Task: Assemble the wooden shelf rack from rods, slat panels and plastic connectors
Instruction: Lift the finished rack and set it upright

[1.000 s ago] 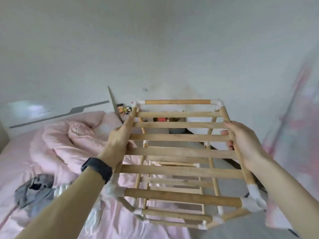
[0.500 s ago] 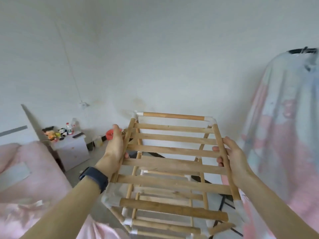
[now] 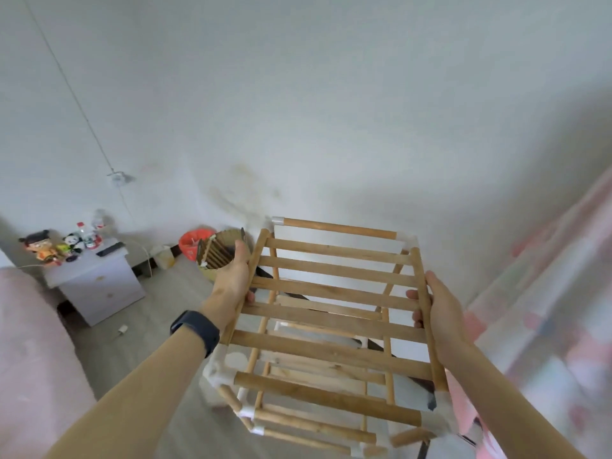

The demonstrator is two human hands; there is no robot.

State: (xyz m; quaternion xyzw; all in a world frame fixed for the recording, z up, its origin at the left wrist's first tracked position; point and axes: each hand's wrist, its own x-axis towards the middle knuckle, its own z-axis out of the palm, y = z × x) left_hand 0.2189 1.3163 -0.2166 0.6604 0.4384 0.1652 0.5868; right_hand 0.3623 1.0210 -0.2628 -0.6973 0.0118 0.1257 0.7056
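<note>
- Head view: the wooden shelf rack, of round rods, flat slats and white plastic connectors, is held in the air above the floor.
- Left hand and right hand are wrapped round its side rods, fingers curled.
- A brown basket, possibly holding slats, is seen behind.

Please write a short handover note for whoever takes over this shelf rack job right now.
Left hand: shut on the rack's left side rod, wristband on that wrist.
Right hand: shut on the right side rod, fingers curled under it.
Shelf rack: held up off the floor between both hands, top slat panel facing you, lower tiers visible beneath.
Done: the frame looks assembled, with white plastic connectors at the corners that show.
Left: probably set it down upright. More slats sit in a container on the floor ahead; whether they are needed is unclear.
</note>
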